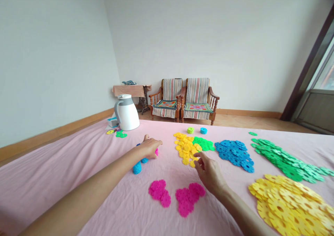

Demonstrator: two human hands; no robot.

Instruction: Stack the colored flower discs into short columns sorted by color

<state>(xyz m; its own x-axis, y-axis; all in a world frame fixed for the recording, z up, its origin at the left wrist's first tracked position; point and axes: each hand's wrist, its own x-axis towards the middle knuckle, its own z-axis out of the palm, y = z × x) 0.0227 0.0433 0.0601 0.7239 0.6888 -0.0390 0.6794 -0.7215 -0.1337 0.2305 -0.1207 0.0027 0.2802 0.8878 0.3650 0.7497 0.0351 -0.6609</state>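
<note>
My left hand (pixel 150 147) is closed around a small pink stack of flower-shaped plastic discs (pixel 156 152), mostly hidden by the fingers. Right beside it, partly behind my wrist, stand blue disc stacks (pixel 137 168). My right hand (pixel 208 169) is at the near right edge of a pile of small yellow discs (pixel 186 147), its thumb and index finger bent and apart, with nothing visible between them. Bright green discs (pixel 205 144) adjoin that yellow pile. Closer to me lie two groups of loose pink discs, one to the left (pixel 159 192) and one to the right (pixel 188 198).
Blue discs (pixel 235 154), green discs (pixel 284 159) and large yellow discs (pixel 294 204) spread on the right. A lime stack (pixel 190 130) and a blue stack (pixel 203 130) stand farther back. The white jug (pixel 129 114) is at the far left of the pink cloth (pixel 104 170). Two wooden chairs (pixel 198 104) stand beyond.
</note>
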